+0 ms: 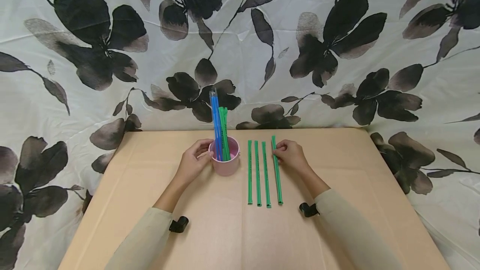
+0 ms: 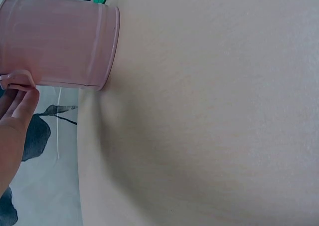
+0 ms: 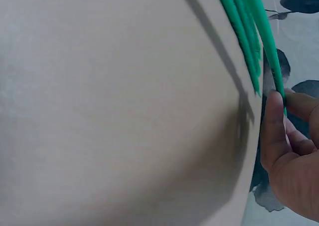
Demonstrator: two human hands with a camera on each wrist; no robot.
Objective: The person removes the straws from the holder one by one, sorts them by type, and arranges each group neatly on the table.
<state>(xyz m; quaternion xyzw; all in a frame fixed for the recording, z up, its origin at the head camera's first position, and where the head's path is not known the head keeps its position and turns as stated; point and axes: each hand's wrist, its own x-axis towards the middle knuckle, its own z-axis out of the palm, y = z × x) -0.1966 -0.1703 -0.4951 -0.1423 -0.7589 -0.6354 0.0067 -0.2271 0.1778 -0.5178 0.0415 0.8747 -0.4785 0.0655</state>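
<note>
Left hand (image 1: 194, 158) reaches in at the cup's left side, thumb and fingers pinching the handle (image 2: 21, 76); forearm angled inward. Pink cup (image 1: 226, 168) upright near the table's (image 1: 210, 232) far edge, holding blue straws (image 1: 216, 130) and green straws (image 1: 223, 126), leaning left. Right hand (image 1: 292, 154) pinches the rightmost green straw (image 1: 277, 175) near its far end, thumb against fingers; forearm slants in from lower right. Held end is raised off the table. Three more straws (image 1: 258, 178) lie side by side, between cup and held straw. Hands well apart.
</note>
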